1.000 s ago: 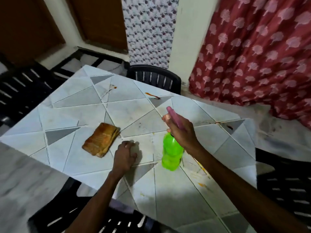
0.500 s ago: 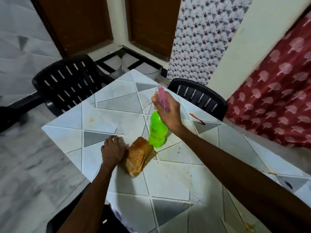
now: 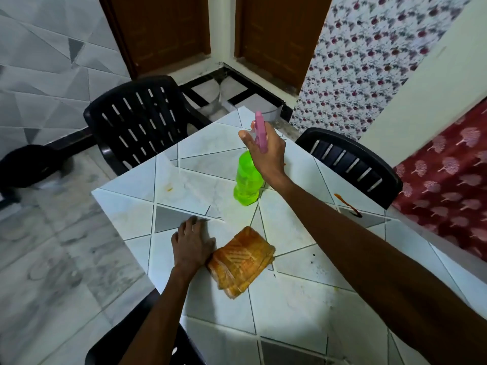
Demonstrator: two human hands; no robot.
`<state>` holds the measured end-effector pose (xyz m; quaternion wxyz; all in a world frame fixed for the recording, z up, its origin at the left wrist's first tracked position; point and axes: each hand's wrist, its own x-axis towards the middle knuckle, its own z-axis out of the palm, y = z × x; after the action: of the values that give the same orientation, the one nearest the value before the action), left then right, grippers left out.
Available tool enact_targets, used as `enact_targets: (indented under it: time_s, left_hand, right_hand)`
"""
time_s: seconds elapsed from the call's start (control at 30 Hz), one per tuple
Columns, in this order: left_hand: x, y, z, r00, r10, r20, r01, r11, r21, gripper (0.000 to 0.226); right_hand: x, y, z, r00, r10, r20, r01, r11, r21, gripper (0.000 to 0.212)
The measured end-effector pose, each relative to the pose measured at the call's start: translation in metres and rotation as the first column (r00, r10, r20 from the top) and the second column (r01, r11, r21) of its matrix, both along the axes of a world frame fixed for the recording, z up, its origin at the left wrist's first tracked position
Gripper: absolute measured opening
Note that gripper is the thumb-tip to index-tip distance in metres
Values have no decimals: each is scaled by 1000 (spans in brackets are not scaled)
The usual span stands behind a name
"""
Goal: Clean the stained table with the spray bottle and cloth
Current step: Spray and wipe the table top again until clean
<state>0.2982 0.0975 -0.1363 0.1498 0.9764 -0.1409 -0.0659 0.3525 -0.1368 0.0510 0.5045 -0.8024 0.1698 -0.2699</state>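
Observation:
A green spray bottle point(image 3: 247, 180) with a pink trigger head hangs just above the white tiled table point(image 3: 303, 280), and my right hand point(image 3: 266, 151) grips its neck and trigger. A folded orange cloth point(image 3: 241, 260) lies flat on the table near its front left part. My left hand point(image 3: 191, 242) rests palm down on the tabletop, fingers spread, its thumb side touching the cloth's left edge. A red-brown stain point(image 3: 347, 205) streaks the table's far right edge, and a small orange spot point(image 3: 169, 189) marks the left part.
Black plastic chairs stand around the table: one at the far left point(image 3: 139, 122), one at the far right point(image 3: 350, 159), one under the near edge point(image 3: 147, 335). A red patterned curtain point(image 3: 448, 185) hangs at the right. Wooden doors fill the back wall.
The view has swung left and down across the table. My right hand has carried the bottle toward the table's far corner. My left hand has moved to the cloth's left edge.

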Motion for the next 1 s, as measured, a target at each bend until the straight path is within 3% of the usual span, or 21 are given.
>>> enact_targets:
  time_s: [0.1,0.23,0.27,0.3,0.37,0.47,0.53,0.6,0.77,0.83,0.9,1.0]
  left_hand:
    - [-1,-3,-1,1000,4,0,-4,1000,4,60]
    - [-8,-11,8,989,-43,140,37,998,43,50]
    - [-11,-14,11,987,-56,150,51,998,33,48]
    - [-15,-19,14,988,-65,137,63,998,16,49]
    - [-22,-29,19,993,-94,67,92,995,26,55]
    - [-31,-41,25,985,-165,-40,168,980,105,50]
    - [-36,-48,29,979,-188,-84,197,974,113,45]
    - [-42,-53,38,969,-224,-106,229,972,45,38]
    - [-71,-63,68,935,-263,-239,174,925,-338,23]
    - [-83,-70,81,912,-296,-283,143,878,-457,21]
    - [-101,-80,94,877,-347,-332,110,818,-564,21]
    - [-125,-94,110,822,-414,-391,36,724,-689,26]
  right_hand:
    - [-5,-4,-7,994,26,-109,-27,1000,-6,49]
    - [-25,-8,-25,973,13,-229,-16,1000,-14,104]
    - [-37,-7,-32,969,-15,-245,13,1000,-9,109]
    - [-52,-5,-41,967,-48,-252,48,999,-7,104]
    - [-85,-2,-62,940,-92,-327,89,996,-24,74]
    - [-138,7,-95,811,-9,-585,54,997,60,31]
    - [-168,9,-116,755,16,-655,71,992,105,15]
    - [-196,12,-131,739,33,-673,74,989,130,12]
    - [-258,9,-137,765,8,-644,256,913,316,16]
    - [-278,6,-130,793,89,-603,303,800,517,7]
    - [-301,1,-117,844,175,-508,290,648,704,16]
    - [-323,-4,-108,886,210,-413,253,526,812,23]
